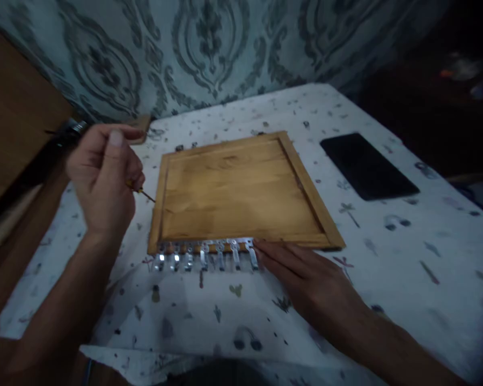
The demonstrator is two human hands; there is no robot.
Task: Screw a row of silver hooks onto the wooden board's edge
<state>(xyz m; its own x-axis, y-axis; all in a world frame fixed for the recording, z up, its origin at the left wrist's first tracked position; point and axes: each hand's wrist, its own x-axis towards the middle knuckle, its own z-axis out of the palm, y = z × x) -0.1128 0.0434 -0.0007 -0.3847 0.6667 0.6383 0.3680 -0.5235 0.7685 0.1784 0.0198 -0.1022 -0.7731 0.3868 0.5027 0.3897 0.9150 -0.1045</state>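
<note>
My left hand is raised at the left of the wooden board. Its fingers are curled round a small screwdriver, whose thin shaft points right toward the board's left edge; most of its handle is hidden. A framed wooden board lies on the table. Along its near edge runs a shiny metal hook rail with several hooks hanging toward me. My right hand rests low by the board's near edge, its fingers together and holding the rail's right end against the wood.
A black phone or tablet lies right of the board. The table has a white patterned cloth. Behind it stands a wall with ornate patterned covering. A brown wooden piece sits at the back left, partly behind my left hand.
</note>
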